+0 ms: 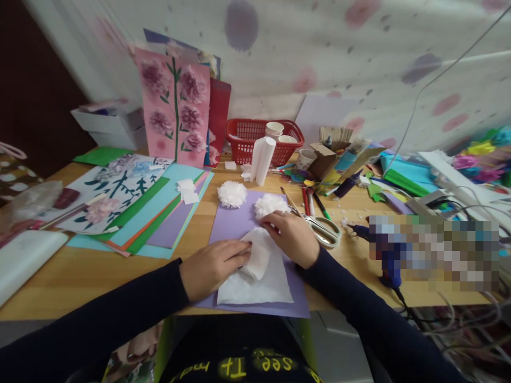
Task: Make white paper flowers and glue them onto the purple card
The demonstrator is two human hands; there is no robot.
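White tissue (256, 266) partly under left hand (211, 268)

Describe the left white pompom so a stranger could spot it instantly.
On the wooden table, find the purple sheet lying front and centre. The left pompom, white and ruffled, sits at its far left corner. The similar right pompom has the right hand at its near edge; this one has none.

Dark garment (223, 338), front: yellow lettering (277, 364), inverted to view; legible portions "see", "It", "mo", last word cut off. Smaller yellow characters above "see": blurred, illegible. Paper cup (306, 158) beside red basket (243, 148): dark printed marks, too small to read.
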